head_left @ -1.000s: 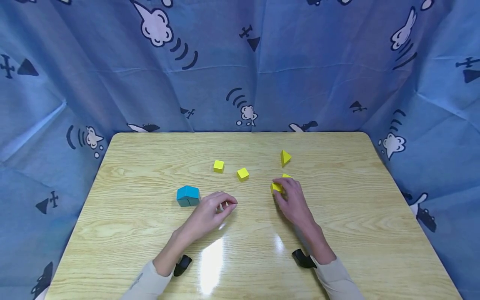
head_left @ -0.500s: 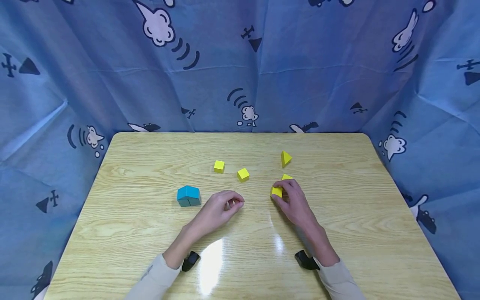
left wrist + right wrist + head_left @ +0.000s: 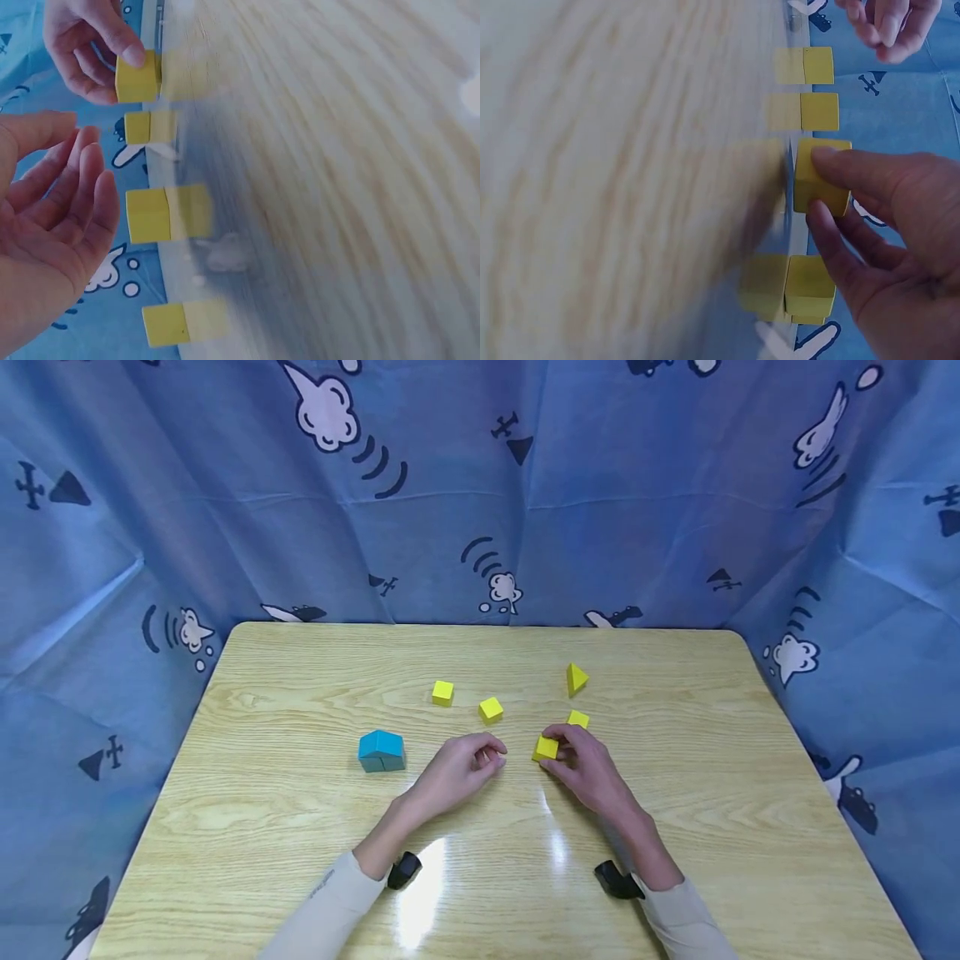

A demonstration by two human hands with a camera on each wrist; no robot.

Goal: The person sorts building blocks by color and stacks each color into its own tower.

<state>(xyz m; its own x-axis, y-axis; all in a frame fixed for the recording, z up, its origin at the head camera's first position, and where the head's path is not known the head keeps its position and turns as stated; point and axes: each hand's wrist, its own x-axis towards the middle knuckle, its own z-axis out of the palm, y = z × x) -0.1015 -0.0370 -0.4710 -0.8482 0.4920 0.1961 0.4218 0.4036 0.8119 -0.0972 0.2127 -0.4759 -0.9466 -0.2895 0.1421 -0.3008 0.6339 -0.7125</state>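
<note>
My right hand (image 3: 588, 768) pinches a yellow cube (image 3: 545, 748) between thumb and fingers. In the right wrist view this held cube (image 3: 821, 180) sits slightly tilted, close over the tabletop. To its left my left hand (image 3: 462, 770) hovers with fingers loosely curled and nothing in them; the left wrist view shows a gap between its thumb and fingers (image 3: 94, 180). Just behind the right hand lies another yellow block (image 3: 578, 718), partly covered by it. Two more yellow cubes, one nearer (image 3: 491, 710) and one farther (image 3: 442, 693), rest beyond the left hand.
A yellow triangular block (image 3: 576, 680) stands toward the back right. Left of the left hand is a blue house-shaped group of blocks (image 3: 382, 752). The glossy wooden table (image 3: 262, 827) reflects light, and a patterned blue curtain (image 3: 420, 527) surrounds its back and sides.
My left hand has moved right, toward the right hand. The right hand has drawn the yellow cube slightly left and nearer, uncovering more of the block behind. The view has shifted slightly.
</note>
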